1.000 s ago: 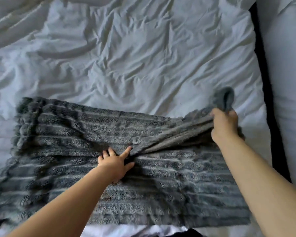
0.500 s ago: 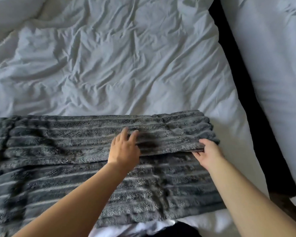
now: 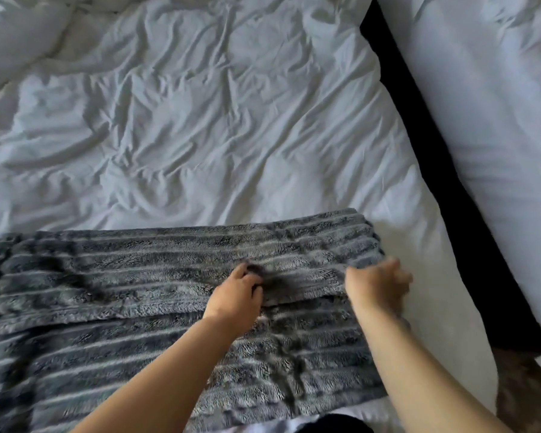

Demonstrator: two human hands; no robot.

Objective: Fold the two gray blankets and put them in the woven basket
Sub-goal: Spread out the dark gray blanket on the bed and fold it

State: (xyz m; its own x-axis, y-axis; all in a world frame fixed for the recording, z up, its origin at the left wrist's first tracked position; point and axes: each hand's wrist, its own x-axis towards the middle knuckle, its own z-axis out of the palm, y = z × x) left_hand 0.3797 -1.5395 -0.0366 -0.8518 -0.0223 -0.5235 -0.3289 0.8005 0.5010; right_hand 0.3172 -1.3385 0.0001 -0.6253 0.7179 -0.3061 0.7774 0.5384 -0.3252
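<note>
One gray ribbed blanket (image 3: 122, 295) lies across the near part of the bed, its far half folded over the near half. My left hand (image 3: 236, 296) sits on the middle of the folded layer, fingers curled down into the pile and pinching it. Over the right end of the folded layer is my right hand (image 3: 377, 285), blurred by motion, with fingers that look loosely spread and hold nothing. No second blanket or woven basket is in view.
The blanket lies on a wrinkled white duvet (image 3: 200, 126). A dark gap (image 3: 444, 182) runs along the bed's right side, with another white-covered bed (image 3: 494, 126) beyond it. A patch of patterned floor (image 3: 525, 392) shows at the lower right.
My right hand laid the lifted corner down over the blanket, then let go of the fold's edge. My left hand went from flat to curled fingers. The view shifted left.
</note>
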